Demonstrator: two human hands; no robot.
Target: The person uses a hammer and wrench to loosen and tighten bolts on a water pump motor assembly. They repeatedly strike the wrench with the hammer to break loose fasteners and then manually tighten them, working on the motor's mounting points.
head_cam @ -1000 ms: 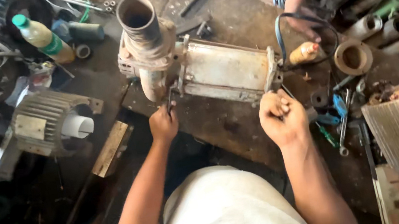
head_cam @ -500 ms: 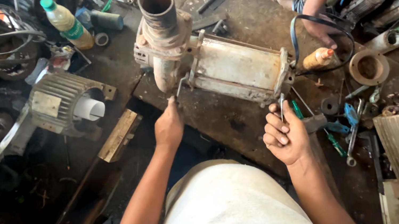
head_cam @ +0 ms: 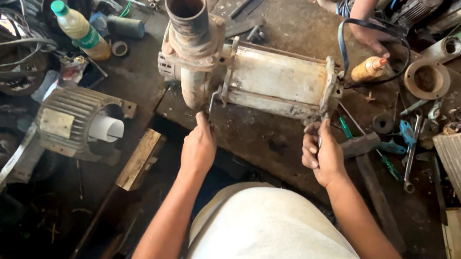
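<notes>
A dirty grey pump body (head_cam: 271, 76) with a wide upright pipe mouth (head_cam: 185, 3) lies across the dark workbench (head_cam: 275, 22). My left hand (head_cam: 198, 147) pinches a small metal part at the lower left end of the pump, below the pipe. My right hand (head_cam: 322, 155) is closed around a thin tool or rod that reaches up to the pump's right end flange (head_cam: 329, 88).
Another person's hand (head_cam: 374, 37) rests at the far right by a black cable loop and an orange bottle (head_cam: 370, 68). Wrenches, screwdrivers and a hammer (head_cam: 364, 144) lie to my right. A finned motor housing (head_cam: 76, 121) and a plastic bottle (head_cam: 77, 29) are at the left.
My right hand has gone from a loose fist, through an open palm, to gripping a thin tool at the pump's right end. My left hand stayed below the pipe.
</notes>
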